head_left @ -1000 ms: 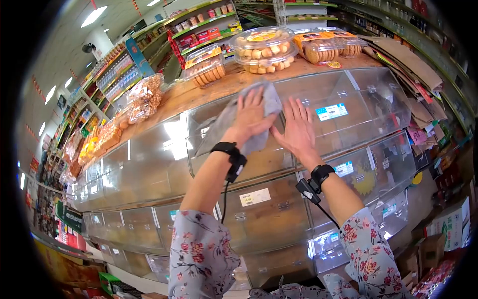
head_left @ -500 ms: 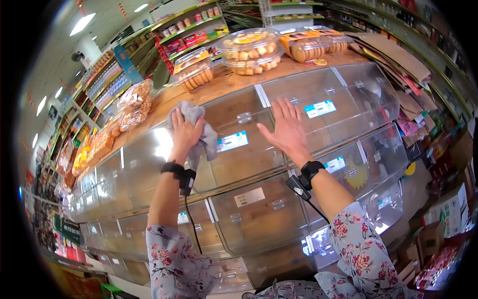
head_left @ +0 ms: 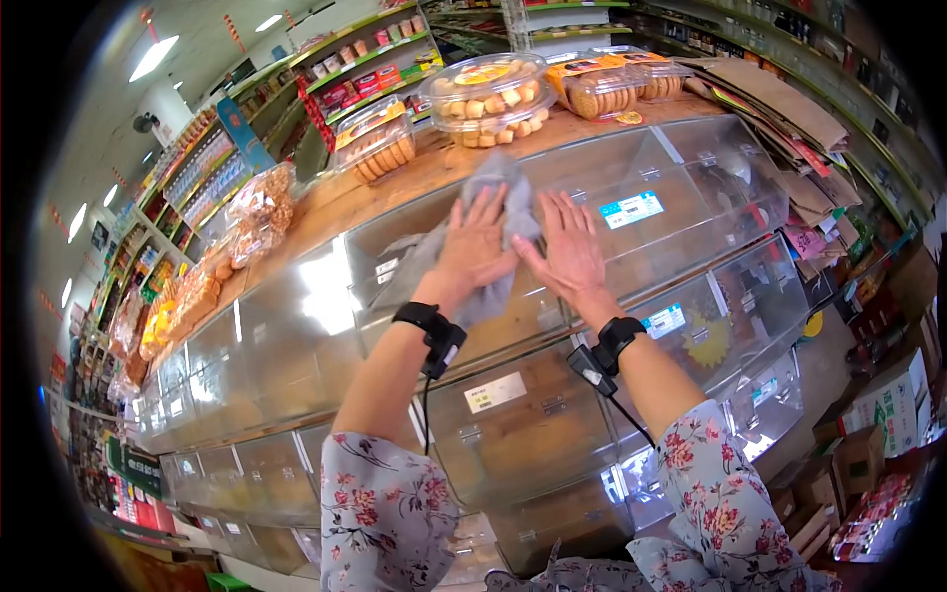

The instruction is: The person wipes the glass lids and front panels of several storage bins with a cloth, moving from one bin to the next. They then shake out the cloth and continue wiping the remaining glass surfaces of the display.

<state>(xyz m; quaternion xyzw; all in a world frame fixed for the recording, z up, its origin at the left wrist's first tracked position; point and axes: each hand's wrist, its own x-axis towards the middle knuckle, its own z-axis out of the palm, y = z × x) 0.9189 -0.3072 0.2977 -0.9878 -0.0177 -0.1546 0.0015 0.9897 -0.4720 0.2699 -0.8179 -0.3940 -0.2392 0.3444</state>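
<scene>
My left hand (head_left: pixel 472 249) holds a grey cloth (head_left: pixel 508 202) pressed against the clear plastic lid (head_left: pixel 395 222) of a display bin in the top row. Part of the cloth shows beyond the fingertips and below the palm. Close beside it, my right hand (head_left: pixel 574 255) rests flat with fingers stretched out on the lid, holding nothing; its thumb comes near the cloth. A blue and white price label (head_left: pixel 631 209) is stuck on the lid to the right of that hand.
Tubs of biscuits (head_left: pixel 488 99) and biscuit packs (head_left: pixel 375 143) stand on the wooden top (head_left: pixel 326 212) behind the bins. Bagged snacks (head_left: pixel 261 207) lie along the left. Flattened cardboard (head_left: pixel 769 99) is stacked at the right end, with boxes (head_left: pixel 893 405) below.
My left hand has slid to the right across the lid with the grey cloth, up beside my right hand. The right hand has stayed almost in place.
</scene>
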